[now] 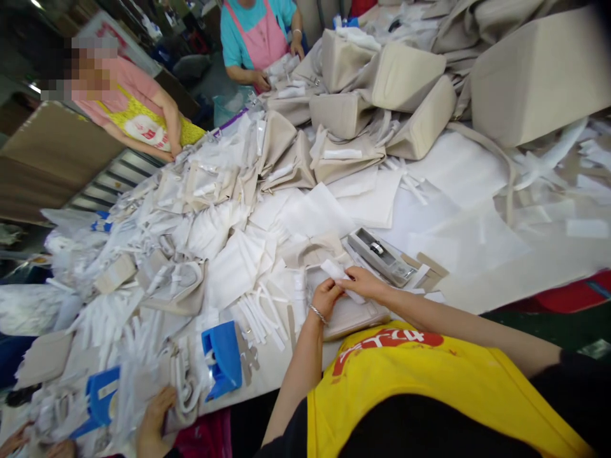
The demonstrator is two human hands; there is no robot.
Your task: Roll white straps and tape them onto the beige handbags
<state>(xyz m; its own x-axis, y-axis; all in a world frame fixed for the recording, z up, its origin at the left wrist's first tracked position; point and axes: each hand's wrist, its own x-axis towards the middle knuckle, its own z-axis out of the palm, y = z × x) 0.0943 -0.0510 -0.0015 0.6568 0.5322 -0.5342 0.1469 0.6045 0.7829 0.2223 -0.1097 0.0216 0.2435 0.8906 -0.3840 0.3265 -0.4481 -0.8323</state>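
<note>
Both hands meet at the near table edge, the left hand and the right hand each pinching with closed fingers a small white strip held over a flat beige bag, just beside a grey tape dispenser.

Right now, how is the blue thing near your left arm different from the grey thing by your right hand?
The blue holder is bright blue plastic; the grey dispenser is dull grey. The blue holder stands near the table's front edge, left of the left hand; the grey dispenser lies flat, just beyond the right hand. Neither is touched: both hands pinch a white strip. Both sit among white cloth pieces.
</note>
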